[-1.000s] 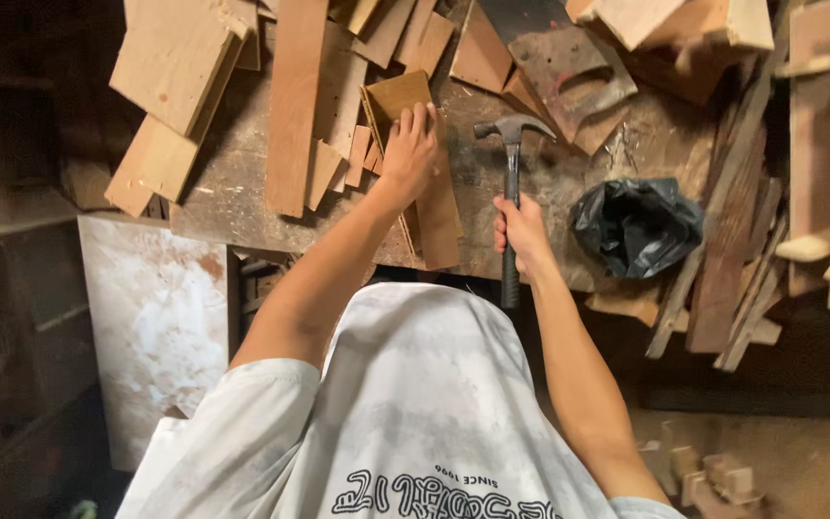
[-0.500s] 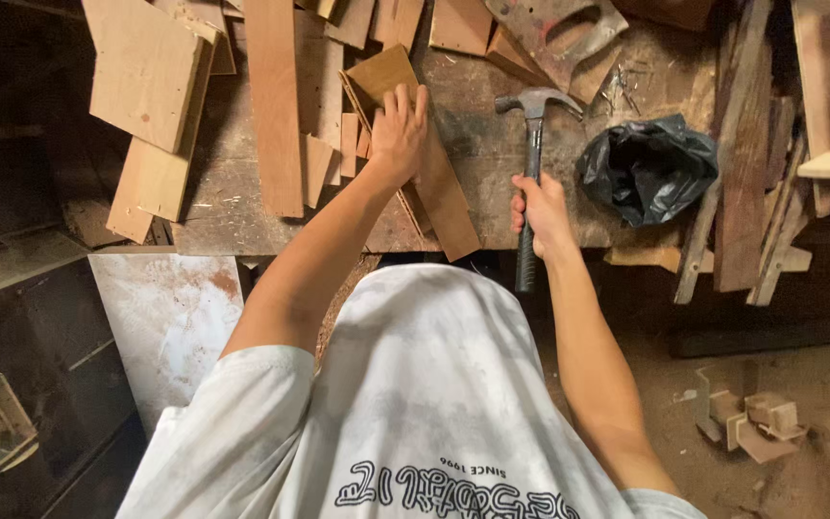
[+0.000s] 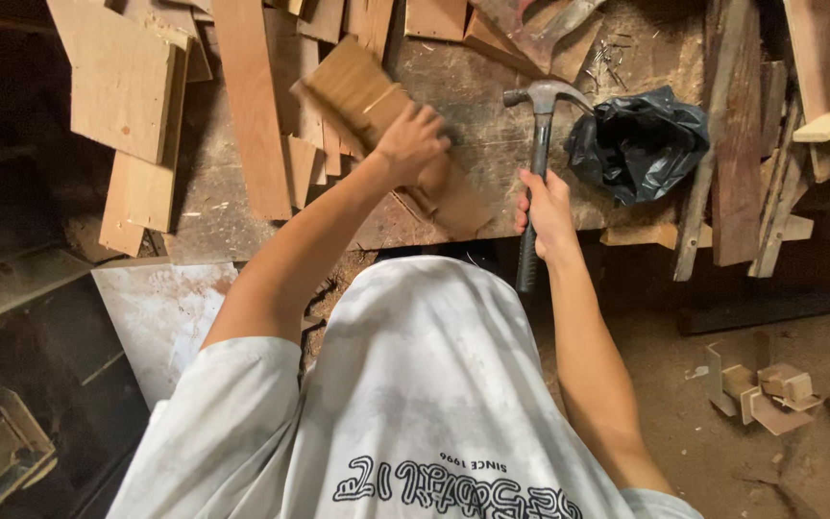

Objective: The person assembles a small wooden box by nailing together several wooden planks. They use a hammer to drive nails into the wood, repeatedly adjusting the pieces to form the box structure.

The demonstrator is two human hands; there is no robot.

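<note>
Down at the bench, the left hand (image 3: pixel 413 142) lies curled over a brown wooden block (image 3: pixel 362 94), gripping its near end on the worn workbench (image 3: pixel 473 115). The right hand (image 3: pixel 547 211) is wrapped tight around a claw hammer (image 3: pixel 537 144), head up. A black plastic bag (image 3: pixel 638 142) sits just right; loose boards (image 3: pixel 252 106) lie left.

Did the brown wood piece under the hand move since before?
Yes. The left hand has turned the brown wood piece, swinging its far end leftward over the long plank on the workbench.
</note>
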